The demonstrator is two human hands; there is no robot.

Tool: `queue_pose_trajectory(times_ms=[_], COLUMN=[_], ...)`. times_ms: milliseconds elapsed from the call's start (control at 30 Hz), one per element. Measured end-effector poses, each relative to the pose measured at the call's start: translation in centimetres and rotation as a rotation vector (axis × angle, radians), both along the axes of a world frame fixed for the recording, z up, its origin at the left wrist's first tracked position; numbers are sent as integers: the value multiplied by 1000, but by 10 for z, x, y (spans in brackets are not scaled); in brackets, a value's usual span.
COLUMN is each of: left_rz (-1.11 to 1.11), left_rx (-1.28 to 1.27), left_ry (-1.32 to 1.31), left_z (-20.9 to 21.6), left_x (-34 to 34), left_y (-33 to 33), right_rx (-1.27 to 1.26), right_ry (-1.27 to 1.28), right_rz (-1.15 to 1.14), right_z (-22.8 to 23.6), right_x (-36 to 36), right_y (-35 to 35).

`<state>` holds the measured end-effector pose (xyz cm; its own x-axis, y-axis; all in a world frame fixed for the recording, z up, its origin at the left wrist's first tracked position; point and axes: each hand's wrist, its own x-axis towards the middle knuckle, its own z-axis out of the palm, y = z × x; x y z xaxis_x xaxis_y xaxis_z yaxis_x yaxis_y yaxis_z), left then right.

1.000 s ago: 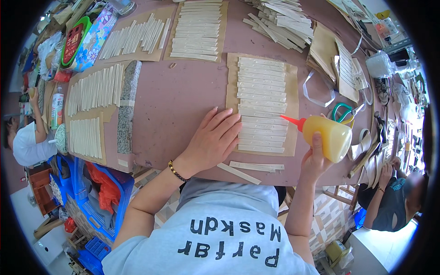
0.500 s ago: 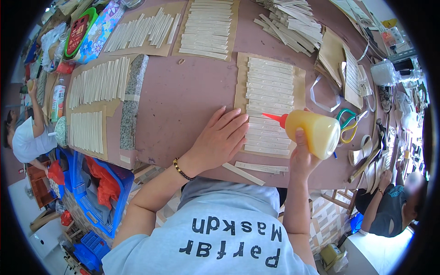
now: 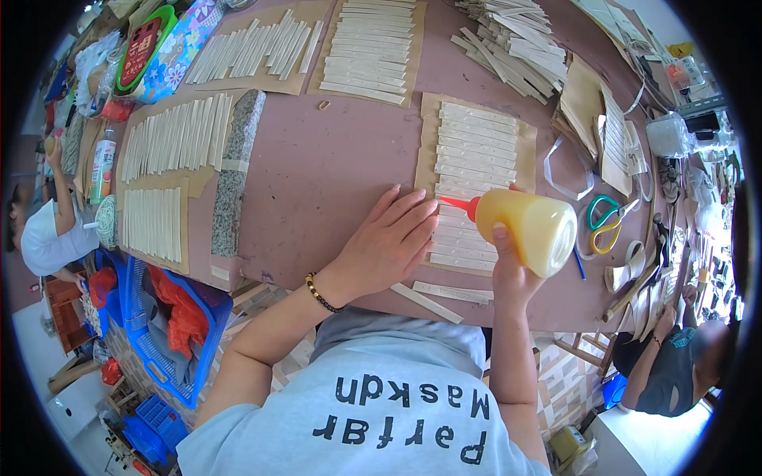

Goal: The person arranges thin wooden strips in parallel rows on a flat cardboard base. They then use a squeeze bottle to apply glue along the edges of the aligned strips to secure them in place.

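My right hand (image 3: 512, 278) is wrapped round a squeeze bottle (image 3: 536, 230) of yellowish liquid, tilted on its side with its red nozzle (image 3: 460, 205) pointing left. The nozzle tip is over the left ends of a row of pale flat strips (image 3: 476, 147), close to my left fingertips; whether it touches them I cannot tell. Those strips lie side by side on a brown cardboard sheet (image 3: 525, 151). My left hand (image 3: 389, 242) rests flat with fingers stretched, its fingertips at the sheet's left edge. Loose strips (image 3: 452, 292) lie by the table's near edge.
More strip-covered cardboard sheets (image 3: 367, 51) lie at the back and left, beside a speckled stone slab (image 3: 238, 170). A strip pile (image 3: 516, 47) sits at the back right. Scissors (image 3: 607, 222) lie right of the bottle. Two other people are at the sides.
The bottle has moved left over the strips, bringing its nozzle tip to their left ends near my left fingers. My left hand stays flat. The whole view has shifted slightly.
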<state>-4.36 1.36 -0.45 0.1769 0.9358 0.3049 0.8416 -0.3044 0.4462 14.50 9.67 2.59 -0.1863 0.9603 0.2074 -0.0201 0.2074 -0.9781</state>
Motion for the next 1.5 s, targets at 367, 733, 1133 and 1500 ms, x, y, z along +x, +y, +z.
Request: queue_pose_trajectory(times_ms=[367, 733, 1133, 1500], left_rz=[-1, 4, 9, -6], left_rx=[0, 6, 14, 18], left_ry=[2, 10, 16, 4], left_z=[-2, -1, 1, 1], left_x=[0, 1, 1, 0], left_y=[0, 0, 1, 0], right_rx=[24, 55, 66, 81], right_ry=[-115, -77, -97, -85], right_rz=[1, -32, -6, -250], right_z=[6, 7, 4, 0], right_x=[9, 14, 13, 62], right_y=[-3, -3, -4, 9])
